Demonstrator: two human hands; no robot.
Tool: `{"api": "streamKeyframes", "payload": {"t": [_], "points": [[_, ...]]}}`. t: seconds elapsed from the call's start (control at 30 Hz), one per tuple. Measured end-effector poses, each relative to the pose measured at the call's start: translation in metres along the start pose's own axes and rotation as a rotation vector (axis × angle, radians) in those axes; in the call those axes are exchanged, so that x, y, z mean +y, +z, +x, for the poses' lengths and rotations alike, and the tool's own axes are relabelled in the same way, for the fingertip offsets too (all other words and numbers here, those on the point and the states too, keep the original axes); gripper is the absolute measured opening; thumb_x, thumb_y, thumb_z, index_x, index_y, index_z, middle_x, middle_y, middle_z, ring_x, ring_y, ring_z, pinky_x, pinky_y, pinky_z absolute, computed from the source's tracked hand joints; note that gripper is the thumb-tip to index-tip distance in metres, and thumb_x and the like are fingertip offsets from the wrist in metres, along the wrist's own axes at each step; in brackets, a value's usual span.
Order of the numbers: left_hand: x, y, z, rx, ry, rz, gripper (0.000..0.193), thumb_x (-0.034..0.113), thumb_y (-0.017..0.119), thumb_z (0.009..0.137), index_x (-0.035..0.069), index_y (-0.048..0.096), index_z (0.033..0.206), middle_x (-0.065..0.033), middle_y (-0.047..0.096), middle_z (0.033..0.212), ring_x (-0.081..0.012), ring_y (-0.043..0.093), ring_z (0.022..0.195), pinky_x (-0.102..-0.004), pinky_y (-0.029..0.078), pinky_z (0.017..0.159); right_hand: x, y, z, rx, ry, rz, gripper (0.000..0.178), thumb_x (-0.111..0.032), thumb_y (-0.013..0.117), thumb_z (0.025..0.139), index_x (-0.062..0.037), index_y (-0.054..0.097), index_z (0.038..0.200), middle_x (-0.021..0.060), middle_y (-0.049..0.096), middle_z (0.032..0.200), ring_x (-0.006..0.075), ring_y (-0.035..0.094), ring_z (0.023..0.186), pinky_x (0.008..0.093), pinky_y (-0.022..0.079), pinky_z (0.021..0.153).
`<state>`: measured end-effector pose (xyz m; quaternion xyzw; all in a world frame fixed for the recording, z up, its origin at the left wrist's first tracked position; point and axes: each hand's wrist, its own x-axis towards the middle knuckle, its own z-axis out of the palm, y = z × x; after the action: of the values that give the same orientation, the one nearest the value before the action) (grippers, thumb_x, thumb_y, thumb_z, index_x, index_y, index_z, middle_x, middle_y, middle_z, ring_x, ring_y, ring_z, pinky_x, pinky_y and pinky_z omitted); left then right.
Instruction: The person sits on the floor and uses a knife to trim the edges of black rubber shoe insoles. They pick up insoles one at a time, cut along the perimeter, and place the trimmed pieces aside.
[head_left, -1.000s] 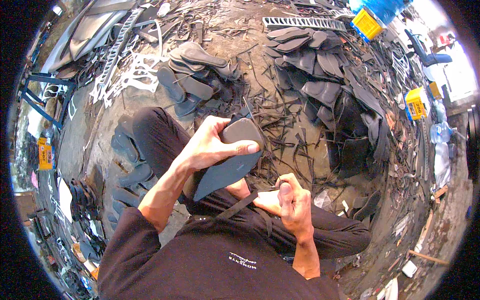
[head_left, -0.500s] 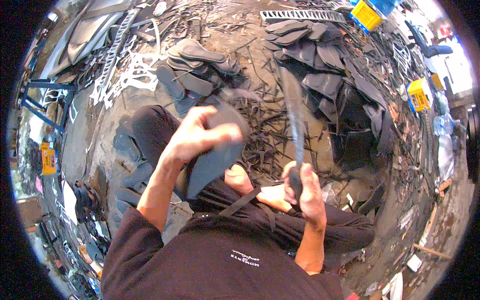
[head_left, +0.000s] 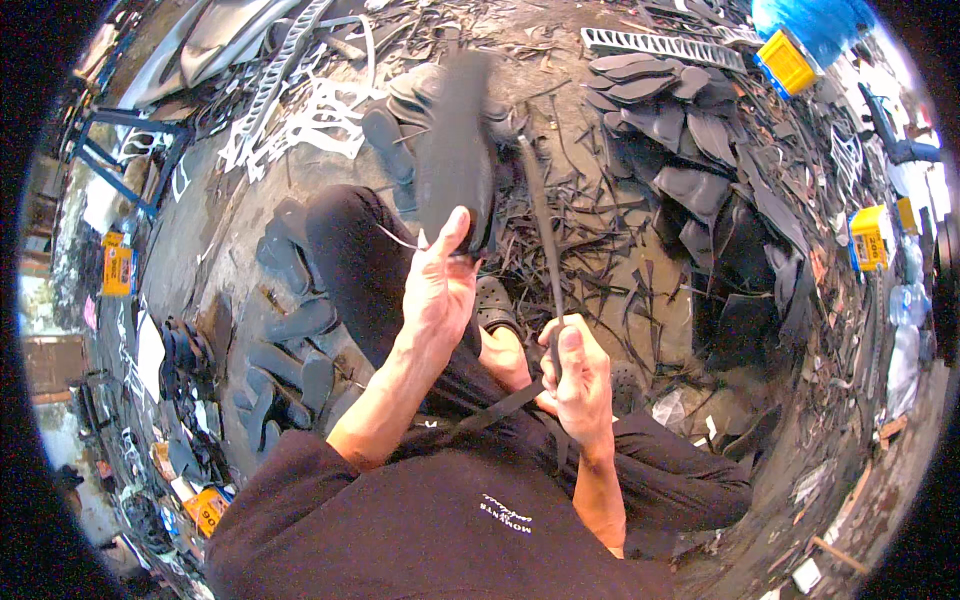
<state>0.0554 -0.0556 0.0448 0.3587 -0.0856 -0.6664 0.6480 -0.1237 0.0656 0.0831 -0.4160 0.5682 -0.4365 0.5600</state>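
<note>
My left hand (head_left: 437, 290) grips a dark shoe sole (head_left: 453, 150) by its near end, thumb on top. The sole points away from me, and its far end is smeared by motion. In my right hand (head_left: 578, 385) is a long knife (head_left: 545, 235), its handle wrapped by the fingers. Its narrow blade stands up and away from me, a little to the right of the sole and apart from it. Beyond my hands, thin black offcut strips (head_left: 590, 240) litter the floor.
Soles lie in a group (head_left: 290, 370) by my left knee. Another stack of soles (head_left: 400, 110) sits ahead, partly behind the held one. To the right is a heap of black sole pieces (head_left: 710, 150). White cut-out scrap (head_left: 310, 125) and a yellow box (head_left: 870, 238) flank the area.
My left hand has turned the sole from low and tilted near my lap to stretched out ahead. The knife hand has shifted slightly left, its blade now more edge-on. My view has turned a little left.
</note>
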Motion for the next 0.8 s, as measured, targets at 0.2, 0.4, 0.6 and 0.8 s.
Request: {"api": "streamKeyframes", "payload": {"t": [0.2, 0.4, 0.6, 0.8], "points": [[-0.003, 0.012, -0.002, 0.008, -0.102, 0.2, 0.044, 0.013, 0.085, 0.091, 0.005, 0.063, 0.129, -0.0088, 0.073, 0.118, -0.0247, 0.071, 0.11, -0.0434, 0.055, 0.102, 0.001, -0.007, 0.009, 0.061, -0.024, -0.092, 0.038, -0.037, 0.046, 0.116, -0.0052, 0.059, 0.1, -0.0011, 0.049, 0.066, 0.0063, 0.044, 0.061, 0.0293, 0.039, 0.055], [0.001, 0.011, -0.025, 0.056, 0.035, 0.165, 0.045, 0.019, 0.086, 0.092, 0.003, 0.064, 0.128, -0.0075, 0.072, 0.118, -0.0223, 0.071, 0.108, -0.0392, 0.056, 0.099, 0.002, 0.003, -0.002, 0.072, -0.024, -0.361, 0.038, -0.038, 0.049, 0.114, -0.003, 0.061, 0.108, 0.0189, 0.061, 0.071, 0.0284, 0.063, 0.062, 0.0422, 0.048, 0.061], [0.011, 0.008, -0.037, 0.146, 0.038, 0.194, 0.048, 0.022, 0.089, 0.09, 0.001, 0.065, 0.125, -0.0077, 0.072, 0.117, -0.0186, 0.07, 0.104, -0.0357, 0.056, 0.097, 0.028, -0.008, -0.05, 0.045, -0.117, -0.585, 0.046, -0.044, 0.049, 0.111, -0.0013, 0.064, 0.105, 0.0213, 0.063, 0.083, 0.0397, 0.063, 0.082, 0.0471, 0.048, 0.079], [0.013, 0.0, -0.047, 0.164, 0.012, 0.169, 0.043, 0.016, 0.09, 0.088, 0.0, 0.068, 0.121, -0.0078, 0.075, 0.113, -0.0168, 0.072, 0.098, -0.0328, 0.058, 0.092, 0.022, -0.004, -0.035, -0.021, -0.102, -0.546, 0.047, -0.045, 0.045, 0.114, -0.0027, 0.063, 0.103, 0.0165, 0.065, 0.071, 0.0299, 0.069, 0.069, 0.0414, 0.051, 0.064]]}}
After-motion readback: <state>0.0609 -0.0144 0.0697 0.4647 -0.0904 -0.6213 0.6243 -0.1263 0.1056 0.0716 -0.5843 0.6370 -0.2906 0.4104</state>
